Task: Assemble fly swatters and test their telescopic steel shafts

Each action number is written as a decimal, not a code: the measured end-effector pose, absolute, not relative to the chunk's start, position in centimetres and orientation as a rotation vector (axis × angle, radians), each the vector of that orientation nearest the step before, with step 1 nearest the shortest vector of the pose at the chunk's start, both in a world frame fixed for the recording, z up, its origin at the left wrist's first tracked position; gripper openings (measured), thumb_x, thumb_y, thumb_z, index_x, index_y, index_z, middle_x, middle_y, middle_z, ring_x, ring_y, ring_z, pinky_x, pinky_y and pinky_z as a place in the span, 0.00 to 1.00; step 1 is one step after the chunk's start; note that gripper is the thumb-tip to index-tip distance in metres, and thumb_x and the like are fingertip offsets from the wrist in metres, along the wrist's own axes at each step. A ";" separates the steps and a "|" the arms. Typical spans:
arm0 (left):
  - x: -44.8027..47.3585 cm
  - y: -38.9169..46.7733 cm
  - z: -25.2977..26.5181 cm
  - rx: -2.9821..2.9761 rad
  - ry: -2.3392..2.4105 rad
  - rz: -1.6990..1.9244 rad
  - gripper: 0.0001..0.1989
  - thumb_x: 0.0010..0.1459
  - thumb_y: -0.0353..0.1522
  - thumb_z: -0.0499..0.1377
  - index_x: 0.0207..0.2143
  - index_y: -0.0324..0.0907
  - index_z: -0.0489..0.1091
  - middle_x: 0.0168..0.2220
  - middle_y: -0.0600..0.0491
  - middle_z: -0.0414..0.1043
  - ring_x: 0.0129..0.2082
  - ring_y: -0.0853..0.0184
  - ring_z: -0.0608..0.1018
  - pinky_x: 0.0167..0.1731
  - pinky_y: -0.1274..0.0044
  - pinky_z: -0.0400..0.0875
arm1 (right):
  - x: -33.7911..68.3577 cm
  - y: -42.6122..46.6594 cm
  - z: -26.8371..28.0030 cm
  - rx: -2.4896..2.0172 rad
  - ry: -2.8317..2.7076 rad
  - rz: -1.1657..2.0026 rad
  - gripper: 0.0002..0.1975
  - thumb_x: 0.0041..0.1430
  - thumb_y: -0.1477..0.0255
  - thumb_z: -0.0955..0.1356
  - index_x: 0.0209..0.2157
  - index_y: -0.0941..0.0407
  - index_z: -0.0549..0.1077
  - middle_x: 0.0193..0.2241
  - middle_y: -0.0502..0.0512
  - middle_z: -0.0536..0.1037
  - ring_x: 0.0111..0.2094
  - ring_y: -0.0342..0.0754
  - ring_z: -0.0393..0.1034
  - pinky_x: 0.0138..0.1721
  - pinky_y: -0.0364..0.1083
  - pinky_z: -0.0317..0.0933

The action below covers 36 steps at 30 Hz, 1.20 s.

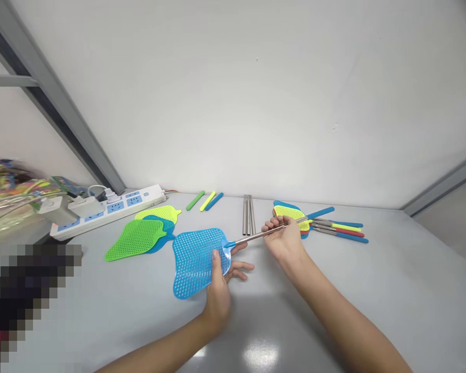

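Note:
A blue fly swatter head [198,259] is gripped at its neck end by my left hand [219,295], thumb on top of the mesh and fingers beneath. From its neck a metal rod [256,235] runs up to the right. My right hand [283,238] is closed around that rod, in front of a stack of fly swatters. Whether the rod's far end carries a grip is hard to tell against the stack behind it.
Left lie loose green [135,239], blue and yellow swatter heads, before a power strip [116,207]. Green [195,200], yellow and blue grips and several metal tubes [249,215] lie near the wall. Swatters with coloured handles [351,235] are stacked right. Plastic-wrapped items [15,186] stand far left.

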<state>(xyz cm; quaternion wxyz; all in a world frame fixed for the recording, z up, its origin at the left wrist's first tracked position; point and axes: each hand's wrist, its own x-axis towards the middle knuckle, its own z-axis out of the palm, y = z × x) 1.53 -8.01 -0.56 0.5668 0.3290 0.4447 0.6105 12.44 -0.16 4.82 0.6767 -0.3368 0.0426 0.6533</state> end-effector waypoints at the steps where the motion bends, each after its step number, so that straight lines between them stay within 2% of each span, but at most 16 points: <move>1: 1.5 -7.9 -0.6 0.781 1.041 1.434 0.24 0.54 0.44 0.40 0.37 0.37 0.66 0.40 0.44 0.69 0.25 0.66 0.74 0.22 0.76 0.64 | 12.9 0.2 4.8 -0.771 0.119 1.491 0.07 0.47 0.76 0.55 0.18 0.56 0.51 0.11 0.43 0.51 0.11 0.36 0.47 0.13 0.37 0.47; 5: 1.4 -7.5 -0.6 0.801 1.025 1.454 0.22 0.54 0.43 0.41 0.35 0.38 0.68 0.38 0.47 0.70 0.25 0.67 0.74 0.23 0.77 0.64 | 14.6 1.6 4.4 -0.901 0.230 1.538 0.05 0.45 0.78 0.54 0.19 0.56 0.53 0.10 0.43 0.51 0.10 0.37 0.47 0.12 0.38 0.47; 10: 1.2 -7.1 -0.6 0.778 1.009 1.474 0.21 0.54 0.43 0.42 0.35 0.38 0.67 0.39 0.46 0.70 0.25 0.65 0.74 0.22 0.77 0.64 | 16.6 2.8 4.4 -0.981 0.286 1.531 0.06 0.44 0.80 0.53 0.20 0.56 0.50 0.09 0.43 0.53 0.09 0.38 0.51 0.11 0.39 0.48; 15: 0.9 -6.8 -0.5 0.762 1.009 1.489 0.20 0.53 0.43 0.44 0.36 0.37 0.66 0.38 0.44 0.70 0.25 0.64 0.74 0.21 0.77 0.64 | 19.2 3.5 5.4 -0.995 0.290 1.489 0.06 0.45 0.80 0.51 0.20 0.55 0.50 0.10 0.44 0.54 0.09 0.38 0.51 0.11 0.39 0.49; 26: 0.3 -5.9 -0.9 0.731 0.996 1.585 0.20 0.53 0.42 0.43 0.32 0.37 0.65 0.32 0.47 0.71 0.22 0.66 0.73 0.19 0.78 0.61 | 21.3 4.1 6.0 -0.908 0.256 1.453 0.05 0.44 0.79 0.53 0.22 0.55 0.52 0.13 0.44 0.55 0.11 0.37 0.52 0.12 0.39 0.52; 31: 0.4 -5.9 -1.0 0.750 1.027 1.562 0.19 0.52 0.42 0.44 0.25 0.36 0.65 0.27 0.48 0.71 0.20 0.67 0.72 0.19 0.77 0.61 | 21.1 3.8 6.4 -0.843 0.126 1.474 0.05 0.47 0.75 0.53 0.20 0.55 0.48 0.12 0.43 0.50 0.11 0.38 0.48 0.13 0.40 0.50; 36: 0.8 -6.4 -0.8 0.767 1.023 1.543 0.19 0.52 0.42 0.44 0.33 0.37 0.64 0.21 0.53 0.68 0.17 0.70 0.70 0.18 0.79 0.60 | 21.5 3.4 7.0 -0.726 0.012 1.478 0.09 0.49 0.68 0.54 0.20 0.55 0.47 0.12 0.42 0.48 0.11 0.38 0.44 0.13 0.41 0.49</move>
